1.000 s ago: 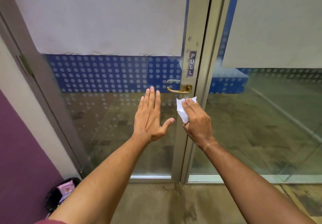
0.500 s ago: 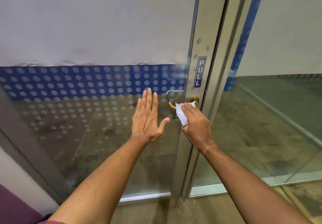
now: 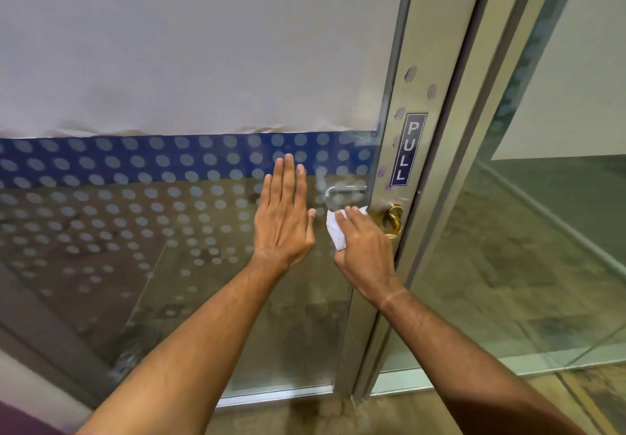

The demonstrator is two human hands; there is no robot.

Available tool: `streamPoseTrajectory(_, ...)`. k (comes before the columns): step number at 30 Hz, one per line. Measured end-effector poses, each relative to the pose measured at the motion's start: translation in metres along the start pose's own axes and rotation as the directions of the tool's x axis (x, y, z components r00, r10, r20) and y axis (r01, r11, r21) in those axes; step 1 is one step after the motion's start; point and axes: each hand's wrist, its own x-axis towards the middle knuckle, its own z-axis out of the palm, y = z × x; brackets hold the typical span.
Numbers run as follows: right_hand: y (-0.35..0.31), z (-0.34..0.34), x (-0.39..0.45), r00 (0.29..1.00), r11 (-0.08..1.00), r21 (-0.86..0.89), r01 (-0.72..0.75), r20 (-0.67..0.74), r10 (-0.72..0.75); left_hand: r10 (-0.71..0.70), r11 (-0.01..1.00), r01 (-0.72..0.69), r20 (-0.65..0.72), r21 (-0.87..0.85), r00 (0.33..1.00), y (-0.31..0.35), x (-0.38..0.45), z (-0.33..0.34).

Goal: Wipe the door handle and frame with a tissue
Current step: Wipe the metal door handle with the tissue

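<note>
A brass door handle (image 3: pixel 393 219) is mounted on the silver metal door frame (image 3: pixel 437 45), just below a blue PULL sign (image 3: pixel 408 148). My right hand (image 3: pixel 364 241) holds a white tissue (image 3: pixel 335 231) wrapped over the lever part of the handle, so only the round brass base shows to the right of my fingers. My left hand (image 3: pixel 284 218) lies flat and open against the glass door (image 3: pixel 135 231), fingers pointing up, just left of the tissue.
The glass carries a blue band with pale dots (image 3: pixel 135 157) and a white covering above it. A second glass panel (image 3: pixel 542 248) stands right of the frame. Concrete floor (image 3: pixel 372 414) lies below the door.
I have come closer to the door. My right hand moved the tissue from below the handle onto the lever. My left hand stayed flat on the glass.
</note>
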Motion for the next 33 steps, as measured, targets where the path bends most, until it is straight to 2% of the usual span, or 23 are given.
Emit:
streamPoseTrajectory(3, -0.001, 0.0, -0.003, 0.989, 0.992, -0.125, 0.02, 0.149, -0.001, -0.001, 1.0, 0.001, -0.028, 0.011, 1.0, 0.003, 0.008, 0.007)
streamPoseTrajectory(5, -0.001, 0.0, -0.007, 0.98, 0.991, -0.131, 0.032, 0.2, -0.006, 0.001, 1.0, -0.001, -0.046, 0.019, 0.999, 0.006, 0.012, 0.01)
streamPoseTrajectory(11, 0.004, -0.001, 0.001, 0.982, 0.998, 0.021, 0.051, 0.179, -0.054, 0.027, 0.999, -0.02, -0.158, 0.043, 0.987, 0.015, 0.02, 0.014)
streamPoseTrajectory(14, 0.002, 0.003, 0.006, 0.979, 0.997, -0.011, 0.081, 0.189, -0.077, 0.066, 0.997, -0.057, -0.209, 0.05, 0.976, 0.012, 0.024, 0.014)
streamPoseTrajectory(17, -0.002, 0.009, 0.007, 0.96, 0.994, -0.055, 0.099, 0.267, -0.081, 0.091, 0.996, -0.087, -0.252, 0.027, 0.963, 0.005, 0.03, 0.014)
streamPoseTrajectory(20, -0.004, 0.01, 0.007, 0.948, 0.976, -0.188, 0.114, 0.314, -0.05, 0.114, 0.993, -0.113, -0.281, 0.021, 0.953, -0.002, 0.035, 0.018)
streamPoseTrajectory(25, -0.003, 0.015, 0.005, 0.959, 0.941, -0.309, 0.138, 0.281, -0.048, 0.105, 0.994, -0.107, -0.301, 0.009, 0.948, -0.001, 0.04, 0.029)
streamPoseTrajectory(29, -0.001, 0.02, -0.001, 0.969, 0.948, -0.295, 0.121, 0.243, -0.049, 0.099, 0.993, -0.114, -0.34, -0.023, 0.935, 0.002, 0.042, 0.036)
streamPoseTrajectory(33, 0.012, 0.024, -0.009, 0.98, 0.941, -0.298, 0.158, 0.162, -0.114, 0.077, 0.99, -0.115, -0.371, -0.083, 0.926, 0.006, 0.044, 0.042)
